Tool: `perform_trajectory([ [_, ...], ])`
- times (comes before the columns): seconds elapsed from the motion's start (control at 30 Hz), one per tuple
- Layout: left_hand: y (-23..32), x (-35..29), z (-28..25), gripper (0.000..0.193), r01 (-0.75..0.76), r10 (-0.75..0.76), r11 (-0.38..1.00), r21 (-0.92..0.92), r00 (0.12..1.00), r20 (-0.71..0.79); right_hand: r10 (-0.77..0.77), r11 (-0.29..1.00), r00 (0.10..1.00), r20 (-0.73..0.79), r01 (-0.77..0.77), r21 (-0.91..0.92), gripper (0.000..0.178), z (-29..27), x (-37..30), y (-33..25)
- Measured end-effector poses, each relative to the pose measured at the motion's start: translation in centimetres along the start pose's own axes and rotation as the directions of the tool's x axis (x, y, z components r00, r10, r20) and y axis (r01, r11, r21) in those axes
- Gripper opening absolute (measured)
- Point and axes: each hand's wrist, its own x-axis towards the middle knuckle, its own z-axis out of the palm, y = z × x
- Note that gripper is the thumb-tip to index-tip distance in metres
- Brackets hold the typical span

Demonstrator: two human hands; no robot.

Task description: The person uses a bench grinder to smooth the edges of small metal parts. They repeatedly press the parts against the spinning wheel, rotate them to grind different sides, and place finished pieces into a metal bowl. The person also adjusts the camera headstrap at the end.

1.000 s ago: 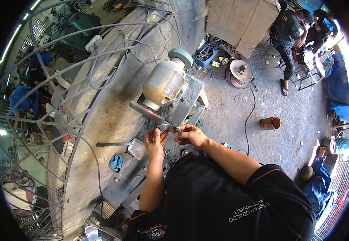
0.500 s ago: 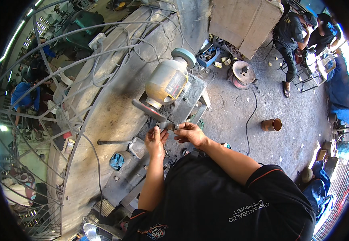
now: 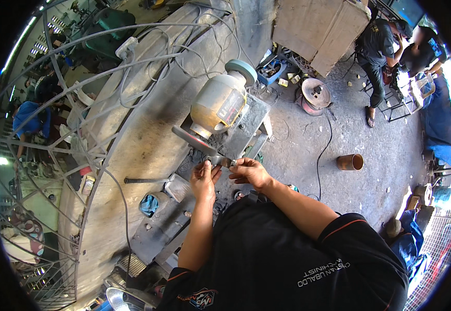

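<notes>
A small curved metal piece (image 3: 222, 161) is pinched between my two hands at the lower edge of a bench grinder's near wheel (image 3: 194, 140). My left hand (image 3: 203, 181) is closed on its left end, thumb upward. From the right, my right hand (image 3: 252, 173) grips the other end with thumb and fingers. The piece sits at the wheel's rim; whether it touches cannot be made out. The grinder (image 3: 216, 103) has a dusty yellow-grey motor body, and a blue-grey wheel (image 3: 242, 71) on its far side.
Left of the grinder runs a stained low wall (image 3: 116, 192) with a metal lattice and loose cables. A long-handled tool (image 3: 148, 181) lies near a container with blue cloth (image 3: 149, 205). Rightward are a rusty pipe piece (image 3: 350, 161), a cable reel (image 3: 316, 93) and two seated people (image 3: 383, 57).
The view has shifted slightly. Both hands keep their grip on the metal piece by the wheel, with hardly any visible movement.
</notes>
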Motion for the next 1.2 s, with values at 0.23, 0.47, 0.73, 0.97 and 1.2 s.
perform_trajectory([
  [0.23, -1.3, -0.6, -0.6, 0.032, 0.046, -0.039, 0.998, -0.038, 0.986, 0.162, -0.010, 1.000, 1.000, -0.009, 0.009, -0.026, 0.029, -2.0, -0.7, 0.3],
  [0.47, 0.9, -3.9, -2.4, 0.052, -0.394, 0.289, 0.892, 0.224, 0.875, 0.389, -0.120, 0.933, 0.983, 0.136, 0.158, -0.322, 0.032, -2.4, -1.5, -0.8],
  [0.73, 2.1, -4.8, -3.8, 0.038, -0.238, 0.031, 0.889, 0.392, 0.884, 0.466, -0.151, 0.781, 0.936, 0.317, 0.310, -0.542, 0.069, 2.3, -1.8, -1.4],
  [0.97, 0.1, -3.6, -2.5, 0.040, -0.194, 0.247, 0.937, -0.290, 0.955, 0.163, -0.003, 0.865, 0.975, 0.223, 0.114, -0.489, 0.072, 3.6, -1.7, -0.8],
  [1.2, 2.0, -3.3, -1.7, 0.033, -0.270, 0.289, 0.951, -0.152, 0.950, 0.119, 0.104, 0.992, 0.980, 0.168, -0.088, -0.095, 0.040, 4.0, 1.3, 0.0],
])
